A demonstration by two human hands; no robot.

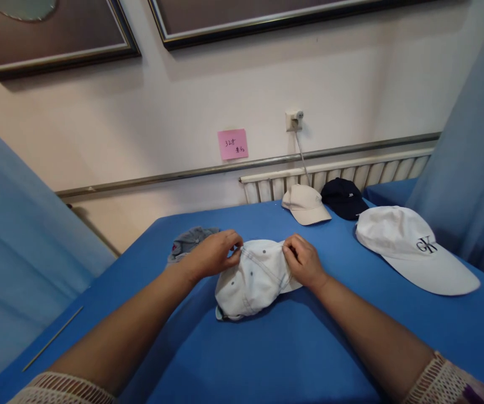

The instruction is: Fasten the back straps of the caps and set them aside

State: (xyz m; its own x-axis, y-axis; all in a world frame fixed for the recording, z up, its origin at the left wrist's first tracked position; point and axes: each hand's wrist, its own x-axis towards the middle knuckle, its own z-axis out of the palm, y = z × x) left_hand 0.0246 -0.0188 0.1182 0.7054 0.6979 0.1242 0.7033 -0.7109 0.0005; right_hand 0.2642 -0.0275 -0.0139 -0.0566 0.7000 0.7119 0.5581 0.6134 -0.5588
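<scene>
A pale, washed-out baseball cap (252,280) rests on the blue table in front of me, its crown creased and its brim pointing right. My left hand (220,252) pinches the cap's fabric at its upper left. On the other side, my right hand (303,258) grips the cloth near where crown and brim meet. Just behind my left hand lies a grey-blue cap (189,241), partly covered by that hand and wrist.
Along the back stand a beige cap (304,203) and a dark navy cap (343,197). A large white cap (401,241) with black lettering sits at the right. A thin stick (52,338) lies at the left edge. Blue curtains (18,241) hang on both sides.
</scene>
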